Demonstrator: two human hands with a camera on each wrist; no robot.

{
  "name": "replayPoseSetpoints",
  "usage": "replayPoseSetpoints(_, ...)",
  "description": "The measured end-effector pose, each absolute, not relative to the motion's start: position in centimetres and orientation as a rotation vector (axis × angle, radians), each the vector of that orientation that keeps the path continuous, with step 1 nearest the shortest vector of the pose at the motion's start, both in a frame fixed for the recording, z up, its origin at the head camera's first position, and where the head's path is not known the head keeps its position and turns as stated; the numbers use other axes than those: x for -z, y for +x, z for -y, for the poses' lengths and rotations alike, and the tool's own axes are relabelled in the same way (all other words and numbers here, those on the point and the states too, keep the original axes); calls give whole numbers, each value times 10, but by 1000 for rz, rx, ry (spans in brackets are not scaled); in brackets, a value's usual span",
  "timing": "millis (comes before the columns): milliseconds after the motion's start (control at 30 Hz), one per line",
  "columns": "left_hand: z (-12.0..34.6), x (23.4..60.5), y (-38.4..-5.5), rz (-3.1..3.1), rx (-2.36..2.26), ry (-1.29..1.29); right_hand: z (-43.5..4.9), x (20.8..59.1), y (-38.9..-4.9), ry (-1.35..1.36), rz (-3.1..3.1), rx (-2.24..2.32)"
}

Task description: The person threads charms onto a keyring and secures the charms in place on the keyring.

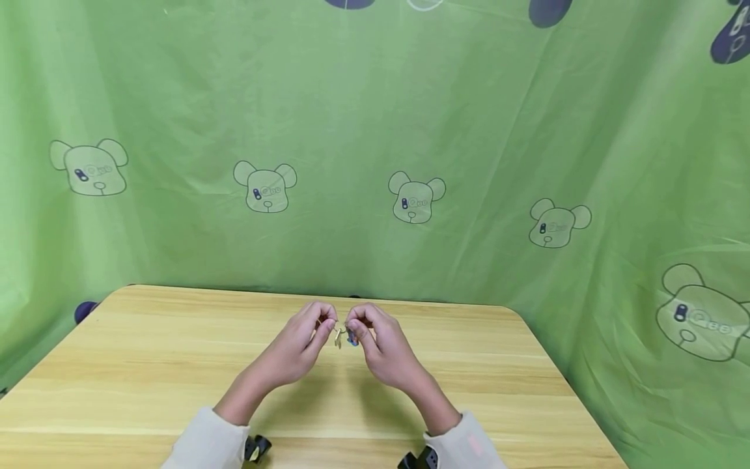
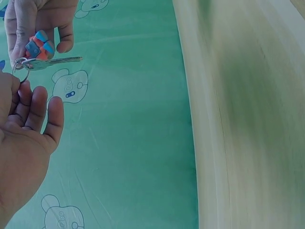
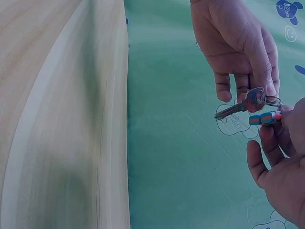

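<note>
Above the table, both hands meet at a small set of keys. My left hand (image 1: pixel 295 348) pinches the metal key ring (image 2: pixel 21 71) between thumb and forefinger. From the ring hangs a metal key (image 3: pixel 236 109), pointing away from the fingers. A small blue and red-orange charm (image 2: pixel 39 46) sits beside it at the fingertips of my right hand (image 1: pixel 387 348), which pinches its end close to the ring. The exact spot of that pinch is hidden by the fingers. The other fingers of both hands are loosely bent.
A light wood table (image 1: pixel 146 365) lies under the hands, its far edge just beyond them. Green cloth (image 1: pixel 340 117) printed with bear heads hangs behind and on the sides. Light sleeves (image 1: pixel 208 440) and black wrist devices (image 1: pixel 256 448) show at the near edge.
</note>
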State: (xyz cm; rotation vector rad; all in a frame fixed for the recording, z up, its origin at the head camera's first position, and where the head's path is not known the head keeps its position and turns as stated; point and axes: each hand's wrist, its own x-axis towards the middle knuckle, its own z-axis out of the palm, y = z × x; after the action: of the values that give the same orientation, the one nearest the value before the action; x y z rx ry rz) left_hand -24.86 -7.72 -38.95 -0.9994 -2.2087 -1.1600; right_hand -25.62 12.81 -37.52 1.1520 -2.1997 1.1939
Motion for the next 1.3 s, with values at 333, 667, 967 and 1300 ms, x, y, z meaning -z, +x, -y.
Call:
replayPoseSetpoints(333,80,386,-248,2209,1209,-954,-128,373,-254,1116,2196,-1148)
replayPoseSetpoints(667,77,386,-248,2179,1231,-953,-127,377,-257,1096,2140,-1089)
replayPoseSetpoints(967,75,387,-252,1977,1073,-944,-126,376,-256,1070,2109,-1098)
replayPoseSetpoints(1300,75,385,-253,1885,1056,-927,-124,374,-254,1114,2044,-1050)
